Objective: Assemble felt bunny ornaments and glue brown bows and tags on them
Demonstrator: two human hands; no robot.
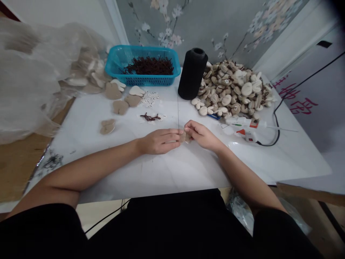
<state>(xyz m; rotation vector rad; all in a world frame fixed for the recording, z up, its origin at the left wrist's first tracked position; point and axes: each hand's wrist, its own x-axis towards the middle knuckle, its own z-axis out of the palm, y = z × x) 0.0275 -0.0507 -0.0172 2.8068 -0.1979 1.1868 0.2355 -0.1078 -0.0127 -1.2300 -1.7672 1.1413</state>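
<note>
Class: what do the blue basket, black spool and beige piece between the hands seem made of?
Blue basket: probably plastic, smooth; its wall has regular perforations. Black spool: likely matte wound thread; a thin strand leads from its base. Beige piece: perhaps fabric; looks dull, but mostly covered.

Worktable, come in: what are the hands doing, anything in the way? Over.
Left hand, right hand: fingertips together on small beige piece. Dark thread stretches toward black spool. Brown cords beyond left hand, apparently not blocking.
</note>
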